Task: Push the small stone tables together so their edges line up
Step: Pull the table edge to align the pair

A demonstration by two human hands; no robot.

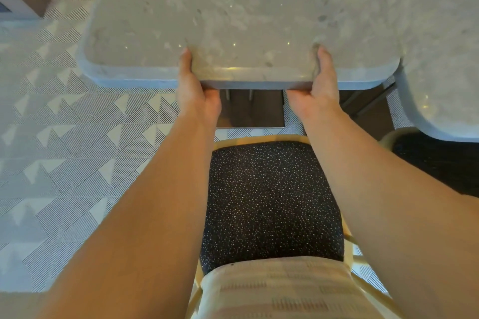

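Both hands are clamped on the near edge of a small stone table (pixel 233 8), the one that fills the upper middle of the view. The left hand (pixel 195 88) grips that edge left of its middle, thumb lying on the tabletop and fingers curled out of sight beneath it. The right hand (pixel 317 85) grips the same edge further right, thumb on top in the same way, fingers hidden below. The two hands are set well apart. A second stone table (pixel 445 72) stands at the right; its rounded near-left corner lies just beside the first table's near-right corner, and its near edge sits closer to the camera than the first table's. Whether the two side edges touch I cannot tell. Under the held table a dark metal base plate (pixel 252 111) rests on the patterned tiled floor (pixel 77 163). A chair (pixel 272 202) with a dark speckled seat and pale frame stands between the forearms.
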